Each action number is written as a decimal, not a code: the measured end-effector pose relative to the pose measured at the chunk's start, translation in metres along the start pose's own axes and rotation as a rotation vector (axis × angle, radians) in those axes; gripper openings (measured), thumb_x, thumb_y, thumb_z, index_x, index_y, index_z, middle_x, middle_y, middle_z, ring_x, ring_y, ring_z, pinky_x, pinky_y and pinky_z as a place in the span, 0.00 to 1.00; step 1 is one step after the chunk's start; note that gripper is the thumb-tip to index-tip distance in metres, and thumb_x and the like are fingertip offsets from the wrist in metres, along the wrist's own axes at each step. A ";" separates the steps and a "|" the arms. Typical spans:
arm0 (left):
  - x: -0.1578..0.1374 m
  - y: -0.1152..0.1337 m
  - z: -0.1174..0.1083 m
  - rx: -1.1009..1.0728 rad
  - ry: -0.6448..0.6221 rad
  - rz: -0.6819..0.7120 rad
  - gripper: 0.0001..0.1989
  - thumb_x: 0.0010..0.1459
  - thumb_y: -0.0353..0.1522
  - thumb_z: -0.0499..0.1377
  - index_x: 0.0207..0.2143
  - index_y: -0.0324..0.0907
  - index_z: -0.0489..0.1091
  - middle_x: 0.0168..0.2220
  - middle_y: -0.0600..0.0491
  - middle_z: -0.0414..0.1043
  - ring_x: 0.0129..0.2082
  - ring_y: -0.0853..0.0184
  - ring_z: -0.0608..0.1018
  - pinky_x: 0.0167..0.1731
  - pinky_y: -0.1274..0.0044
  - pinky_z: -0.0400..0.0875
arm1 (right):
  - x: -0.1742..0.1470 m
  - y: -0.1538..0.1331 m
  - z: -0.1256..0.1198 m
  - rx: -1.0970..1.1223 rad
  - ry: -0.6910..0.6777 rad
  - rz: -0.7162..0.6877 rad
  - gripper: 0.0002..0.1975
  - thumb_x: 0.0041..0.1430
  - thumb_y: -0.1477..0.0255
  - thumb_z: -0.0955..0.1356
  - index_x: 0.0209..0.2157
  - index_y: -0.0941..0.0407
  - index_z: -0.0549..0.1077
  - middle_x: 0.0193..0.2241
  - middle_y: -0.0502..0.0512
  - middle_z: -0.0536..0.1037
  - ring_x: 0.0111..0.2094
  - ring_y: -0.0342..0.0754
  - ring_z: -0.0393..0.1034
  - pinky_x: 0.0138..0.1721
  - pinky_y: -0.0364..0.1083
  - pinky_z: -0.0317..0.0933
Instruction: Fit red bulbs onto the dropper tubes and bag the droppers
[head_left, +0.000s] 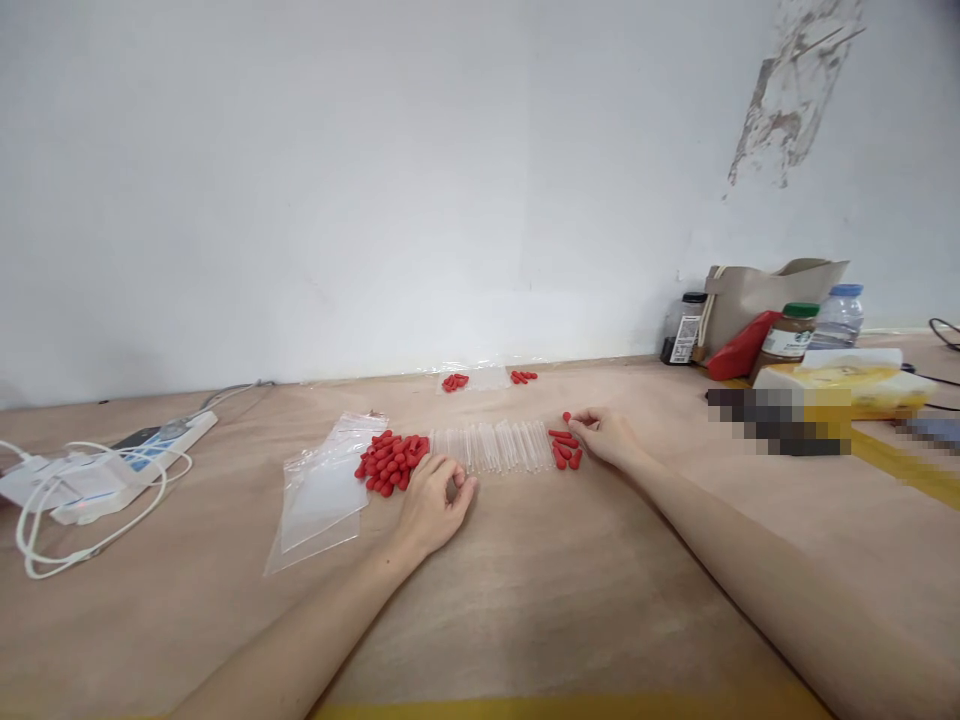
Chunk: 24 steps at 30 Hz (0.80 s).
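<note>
On the worktop (525,600), a beige bag (784,290) stands by the back edge, right, well apart from us. Plastic bags (315,510) spread leftward, the nearest clutter. Our left hand (436,500) is half open, palm hidden; we can't tell its hold. Our right hand (609,437) pinches one red bulb (567,416). Between them, clear tubes (499,448) line up: likely light, stiff, slippery, best lifted mid-length. The red bulbs (386,462), heaped just left, look soft, pinchable at the fat end.

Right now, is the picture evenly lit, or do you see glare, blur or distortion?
Head view throughout: soft, fairly even light; glints on the clear plastic by the wall; red pieces show little fine detail; coarse pixelation at right; forearms look stretched toward the lower corners.
</note>
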<state>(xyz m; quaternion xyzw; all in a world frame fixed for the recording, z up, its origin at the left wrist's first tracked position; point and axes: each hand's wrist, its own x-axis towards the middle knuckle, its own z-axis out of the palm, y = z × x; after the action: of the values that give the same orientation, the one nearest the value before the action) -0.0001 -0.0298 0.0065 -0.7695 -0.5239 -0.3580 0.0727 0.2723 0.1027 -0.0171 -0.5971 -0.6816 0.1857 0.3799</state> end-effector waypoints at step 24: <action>0.097 -0.023 0.034 0.425 -0.337 -0.577 0.14 0.42 0.35 0.59 0.30 0.34 0.73 0.37 0.35 0.72 0.42 0.47 0.72 0.34 0.67 0.66 | 0.002 -0.002 0.015 0.414 -0.038 0.072 0.12 0.42 0.63 0.69 0.23 0.59 0.73 0.15 0.52 0.72 0.19 0.45 0.67 0.19 0.41 0.57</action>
<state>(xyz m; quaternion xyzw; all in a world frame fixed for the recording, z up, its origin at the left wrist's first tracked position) 0.0151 0.0695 0.0364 -0.6066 -0.7855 -0.1161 0.0397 0.2597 0.1072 -0.0250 -0.5267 -0.6141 0.3467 0.4746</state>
